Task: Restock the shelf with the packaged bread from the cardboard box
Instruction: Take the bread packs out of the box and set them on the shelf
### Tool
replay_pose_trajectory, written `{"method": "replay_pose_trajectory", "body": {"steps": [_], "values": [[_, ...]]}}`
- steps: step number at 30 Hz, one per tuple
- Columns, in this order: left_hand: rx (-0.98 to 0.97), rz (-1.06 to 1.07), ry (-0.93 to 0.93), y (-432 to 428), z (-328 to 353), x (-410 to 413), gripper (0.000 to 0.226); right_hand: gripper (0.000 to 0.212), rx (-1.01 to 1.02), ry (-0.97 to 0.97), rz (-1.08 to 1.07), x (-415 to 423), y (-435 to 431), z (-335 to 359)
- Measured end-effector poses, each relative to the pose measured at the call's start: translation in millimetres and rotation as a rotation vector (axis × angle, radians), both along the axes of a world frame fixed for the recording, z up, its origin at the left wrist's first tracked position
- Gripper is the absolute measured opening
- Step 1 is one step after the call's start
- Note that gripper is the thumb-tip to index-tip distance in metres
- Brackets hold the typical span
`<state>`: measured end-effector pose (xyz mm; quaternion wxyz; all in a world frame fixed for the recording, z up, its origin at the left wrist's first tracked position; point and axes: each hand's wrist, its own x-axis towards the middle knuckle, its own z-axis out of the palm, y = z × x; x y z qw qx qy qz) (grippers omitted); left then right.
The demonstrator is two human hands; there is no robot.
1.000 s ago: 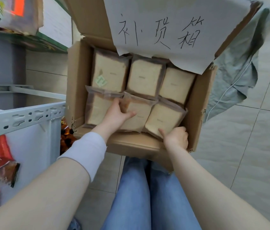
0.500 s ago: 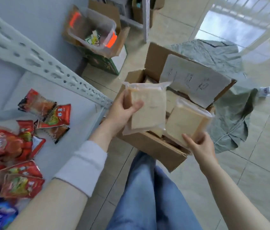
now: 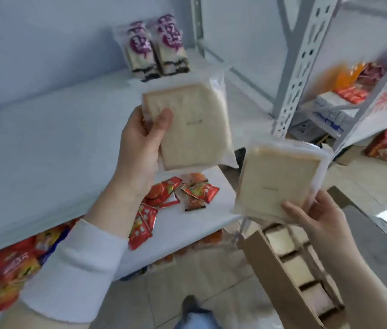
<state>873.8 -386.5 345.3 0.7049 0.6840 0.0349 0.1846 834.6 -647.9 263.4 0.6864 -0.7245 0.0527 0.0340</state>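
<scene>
My left hand (image 3: 140, 148) grips one clear-wrapped pack of sliced bread (image 3: 195, 129) by its left edge, thumb on the front, held up over the white shelf board (image 3: 45, 143). My right hand (image 3: 318, 214) holds a second bread pack (image 3: 275, 184) by its lower right corner, off the shelf's right end. Below my right hand is the cardboard box (image 3: 273, 276), with several more bread packs (image 3: 299, 269) lying inside.
Two purple-labelled cake packs (image 3: 157, 48) stand at the back of the shelf. Red snack packets (image 3: 178, 195) lie on the lower shelf board, with more at the far left (image 3: 9, 269). A perforated white upright (image 3: 301, 62) and a second stocked rack (image 3: 354, 96) stand at right.
Both hands have lifted a bread pack each out of the box and raised them to the shelf. My view has swung up from the box to the shelf.
</scene>
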Motion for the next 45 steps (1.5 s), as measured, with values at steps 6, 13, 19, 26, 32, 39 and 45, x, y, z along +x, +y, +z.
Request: {"method": "replay_pose_trajectory", "body": {"steps": [6,13,19,26,32,39,45], "values": [[0.022,0.232,-0.044,137.5,21.2,3.9,0.022,0.021,-0.064,-0.143,0.158,61.1,120.4,47.6],[-0.039,0.352,0.026,257.8,-18.8,41.9,0.006,0.025,-0.127,-0.174,0.228,149.5,263.6,44.4],[-0.020,0.410,0.046,316.2,-23.6,121.7,0.036,0.029,-0.168,-0.237,0.237,241.4,355.2,45.2],[0.014,0.578,0.068,379.6,-36.5,221.1,0.022,0.037,-0.241,-0.361,0.260,341.3,452.1,33.2],[-0.018,0.539,0.056,420.1,-53.3,271.2,0.016,0.037,-0.281,-0.265,0.253,401.8,487.6,19.7],[-0.071,0.577,-0.004,432.5,-64.8,308.2,0.017,0.051,-0.241,-0.293,0.147,429.6,503.4,14.0],[-0.007,0.651,0.007,431.2,-68.3,321.0,0.023,0.059,-0.297,-0.323,0.148,436.3,512.0,5.3]]}}
